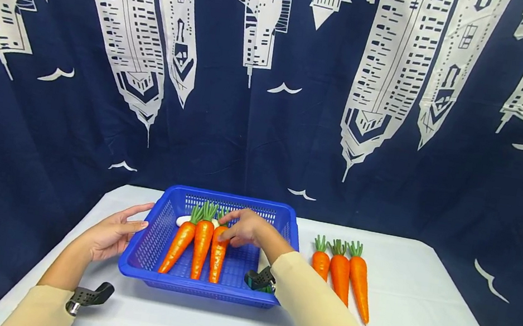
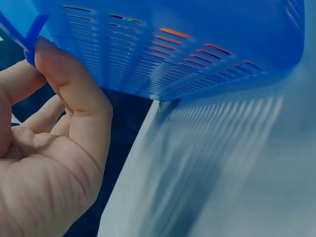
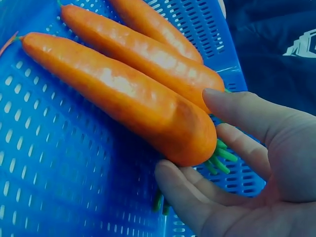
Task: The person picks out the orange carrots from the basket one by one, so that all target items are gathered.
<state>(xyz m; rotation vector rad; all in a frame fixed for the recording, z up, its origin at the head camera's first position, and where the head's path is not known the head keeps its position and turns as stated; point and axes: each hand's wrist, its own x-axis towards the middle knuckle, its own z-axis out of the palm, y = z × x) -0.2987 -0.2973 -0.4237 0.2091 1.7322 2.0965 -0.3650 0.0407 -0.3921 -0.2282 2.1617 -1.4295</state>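
A blue plastic basket [image 1: 202, 288] with slotted walls stands on the table. Its left rim is held by my left hand [image 1: 111, 233], thumb and fingers at the edge. Inside lie three orange carrots with green tops: a left one [image 1: 179, 246], a middle one [image 1: 201, 247] and a right one [image 1: 216, 263]. My right hand [image 1: 245, 228] reaches in from the right and holds the thick top end of the right carrot, fingertips on either side of it in the right wrist view. The hand partly hides that carrot's green stems [image 3: 219, 160].
Three more carrots [image 1: 340, 276] lie on the white table [image 1: 423, 300] right of the basket, partly behind the right sleeve [image 1: 320, 312]. White pieces [image 1: 183, 220] show behind the carrot tops. Another white item [image 1: 263, 260] lies in the basket's right side, mostly hidden. A dark patterned cloth [image 1: 264, 146] hangs behind.
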